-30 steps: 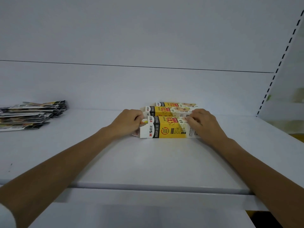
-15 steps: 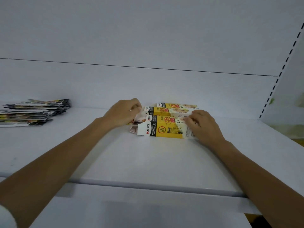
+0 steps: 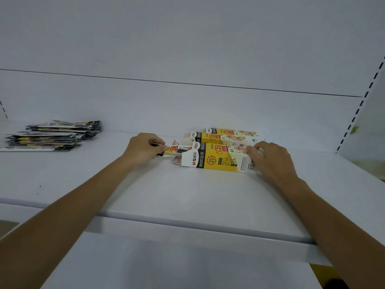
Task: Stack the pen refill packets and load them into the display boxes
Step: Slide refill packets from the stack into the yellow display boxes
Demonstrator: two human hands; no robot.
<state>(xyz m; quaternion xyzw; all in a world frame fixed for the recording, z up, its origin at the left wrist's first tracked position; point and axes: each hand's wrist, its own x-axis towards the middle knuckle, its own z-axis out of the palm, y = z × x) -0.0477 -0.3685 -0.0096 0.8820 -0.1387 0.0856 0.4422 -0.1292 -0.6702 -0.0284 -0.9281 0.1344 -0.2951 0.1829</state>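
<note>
Since 1 s ago the left hand [image 3: 143, 150] has shifted leftward, away from the open end of the nearest display box [image 3: 220, 161]. A bundle of refill packets [image 3: 174, 150] now spans the gap, pinched btw thumb & fingers, far end at the box's mouth. Right hand [image 3: 273, 161] curls over the box's right end (barcode side), holding it on the shelf [image 3: 187, 195]. Two other boxes [image 3: 225, 136] lie just behind. Loose packet stack [image 3: 52, 135] sits well apart, far left.

packets [image 3: 52, 135] left, boxes [image 3: 223, 151] right, shelf [image 3: 187, 195]
</note>
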